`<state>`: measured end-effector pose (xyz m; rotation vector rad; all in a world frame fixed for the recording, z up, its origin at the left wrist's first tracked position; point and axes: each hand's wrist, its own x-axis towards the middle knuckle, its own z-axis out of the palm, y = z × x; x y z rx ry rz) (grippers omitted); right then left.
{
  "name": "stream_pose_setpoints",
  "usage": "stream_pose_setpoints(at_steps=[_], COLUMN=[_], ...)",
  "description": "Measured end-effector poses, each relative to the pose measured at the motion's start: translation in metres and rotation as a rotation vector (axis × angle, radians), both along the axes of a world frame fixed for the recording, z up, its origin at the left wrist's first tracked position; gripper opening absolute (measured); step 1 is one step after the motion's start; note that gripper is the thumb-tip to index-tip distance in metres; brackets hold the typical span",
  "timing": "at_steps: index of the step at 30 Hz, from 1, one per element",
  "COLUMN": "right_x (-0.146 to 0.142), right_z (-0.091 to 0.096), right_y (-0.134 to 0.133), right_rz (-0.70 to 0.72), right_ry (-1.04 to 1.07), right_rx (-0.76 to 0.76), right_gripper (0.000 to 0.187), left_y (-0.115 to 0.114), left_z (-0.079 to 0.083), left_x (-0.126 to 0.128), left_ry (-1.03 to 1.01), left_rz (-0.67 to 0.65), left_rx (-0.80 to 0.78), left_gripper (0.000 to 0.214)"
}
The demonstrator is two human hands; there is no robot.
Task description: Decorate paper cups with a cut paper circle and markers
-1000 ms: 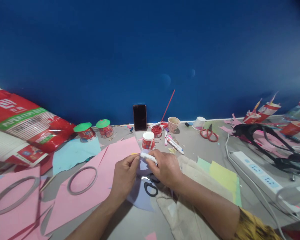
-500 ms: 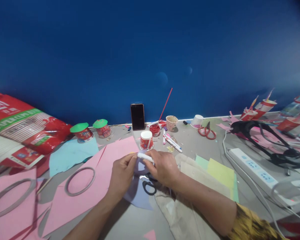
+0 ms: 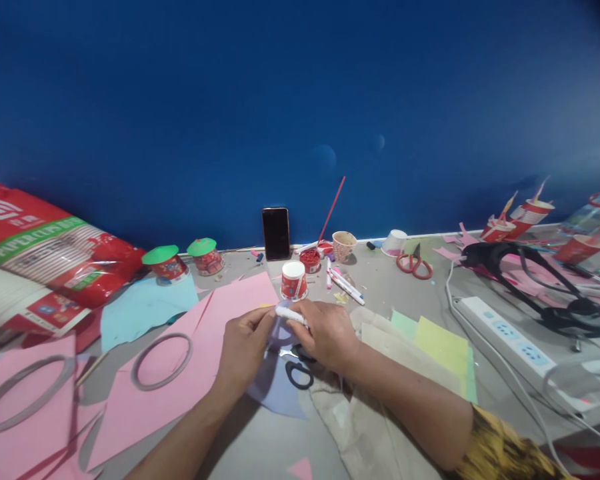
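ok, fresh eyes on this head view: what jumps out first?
Likely the deep blue wall filling the upper half, then the big red bag at the left edge. Next, at lower centre, the right hand grips a white tube, with the left hand close beside its tip.

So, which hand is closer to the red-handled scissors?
Right. The right hand is left of the red-handled scissors and lower in the picture; the left hand is lower too, but farther left.
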<state>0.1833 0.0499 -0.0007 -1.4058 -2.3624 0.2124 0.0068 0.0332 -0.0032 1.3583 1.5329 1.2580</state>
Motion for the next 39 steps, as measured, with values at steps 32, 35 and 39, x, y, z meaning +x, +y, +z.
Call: stream_pose_setpoints(at_steps=[32,35,39], right_x=[0.022,0.026,0.029], right_z=[-0.003,-0.005,-0.013], right_y=[0.033,0.039,0.046], right_rz=[-0.03,0.041,-0.013], right_ry=[1.237,1.347,1.362], right_rx=[-0.567,-0.637,-0.572], right_gripper=[0.04,0.044,0.045], left_y=[0.011,0.011,0.009], left_z=[-0.011,-0.004,0.006], left_x=[-0.001,0.001,0.003], left_ry=[-0.619,-0.7,-0.786], left_rz=[0.063,0.073,0.096], left_rx=[-0.241,-0.311,-0.394], left_gripper=[0.03,0.032,0.03])
